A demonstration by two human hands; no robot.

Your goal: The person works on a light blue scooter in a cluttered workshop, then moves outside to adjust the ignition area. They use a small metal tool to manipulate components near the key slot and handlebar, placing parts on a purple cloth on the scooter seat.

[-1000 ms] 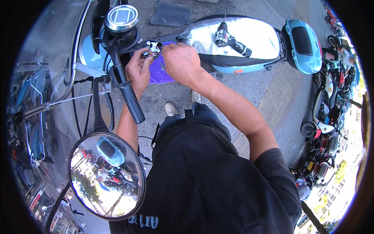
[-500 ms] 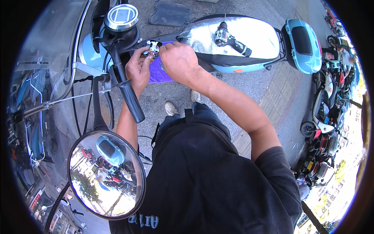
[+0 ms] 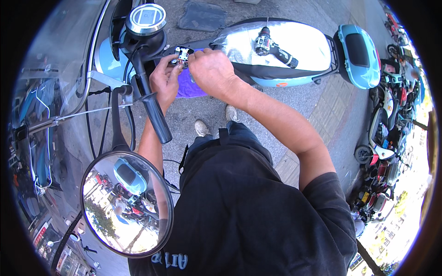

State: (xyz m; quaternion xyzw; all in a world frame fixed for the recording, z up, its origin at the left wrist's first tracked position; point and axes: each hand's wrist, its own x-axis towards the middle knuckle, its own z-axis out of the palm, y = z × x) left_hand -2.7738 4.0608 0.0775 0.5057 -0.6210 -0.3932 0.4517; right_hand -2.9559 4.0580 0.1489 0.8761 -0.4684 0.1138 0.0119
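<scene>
Small white-and-black switch unit (image 3: 183,54) at handlebar: pinched between left hand (image 3: 165,79) and right hand (image 3: 211,69), both grips closed on it; right hand above

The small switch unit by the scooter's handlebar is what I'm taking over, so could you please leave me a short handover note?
Left hand: pinching the small white-and-black switch unit from its left side.
Right hand: fingertips on the same unit from its right.
The unit sits beside the handlebar grip, below the round display, over a purple cloth.
A cordless drill lies on the covered seat, untouched.
Done: unit is in hand. Left: whether it is fixed yet cannot be told.
</scene>
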